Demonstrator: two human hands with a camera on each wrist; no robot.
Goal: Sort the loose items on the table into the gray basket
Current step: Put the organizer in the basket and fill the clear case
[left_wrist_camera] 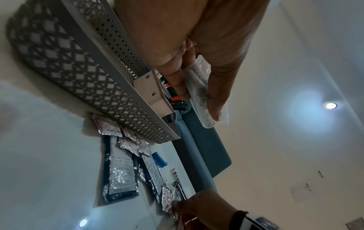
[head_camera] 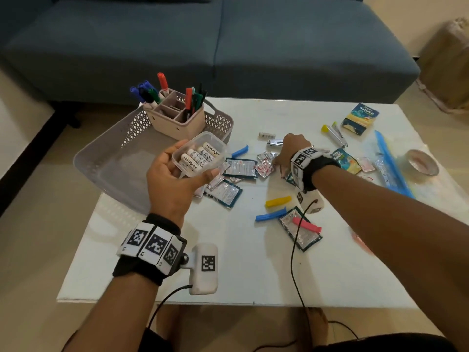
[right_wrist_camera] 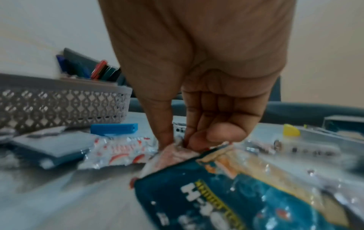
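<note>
My left hand point(head_camera: 193, 162) grips a clear plastic box of white batteries point(head_camera: 200, 153) just over the right rim of the gray basket point(head_camera: 101, 158). From the left wrist view the box point(left_wrist_camera: 199, 90) sits between thumb and fingers, beside the basket wall point(left_wrist_camera: 78, 62). My right hand point(head_camera: 279, 161) reaches down into the sachets at mid-table. In the right wrist view its thumb and fingers point(right_wrist_camera: 177, 145) pinch the edge of a small pinkish sachet point(right_wrist_camera: 171, 153) that lies partly under a blue snack packet point(right_wrist_camera: 226, 194).
A beige pen organizer point(head_camera: 177, 118) with markers stands in the basket's far corner. Foil sachets point(head_camera: 239, 167), blue point(head_camera: 239, 151), yellow point(head_camera: 278, 201) and pink point(head_camera: 305, 224) clips, a stapler point(head_camera: 275, 143), a tape roll point(head_camera: 421, 162) and a blue box point(head_camera: 359, 118) lie around. A blue sofa point(head_camera: 228, 41) stands behind.
</note>
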